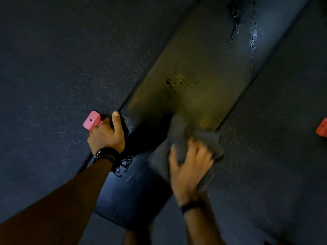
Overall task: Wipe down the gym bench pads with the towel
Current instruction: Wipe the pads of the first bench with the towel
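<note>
Near pad (131,200) looks dry-ish. Right hand (190,171), fingers spread flat, presses the towel (178,137) onto the pads' seam, blurry tho. Towel's soft n light, bunches easy imo, so palm it flat w/ a fold under the fingers. Left hand (106,134) curls round the pad edge, thumb up, next to a pink block (92,120). Far pad (203,71) has droplets, prob slick vinyl.
</note>
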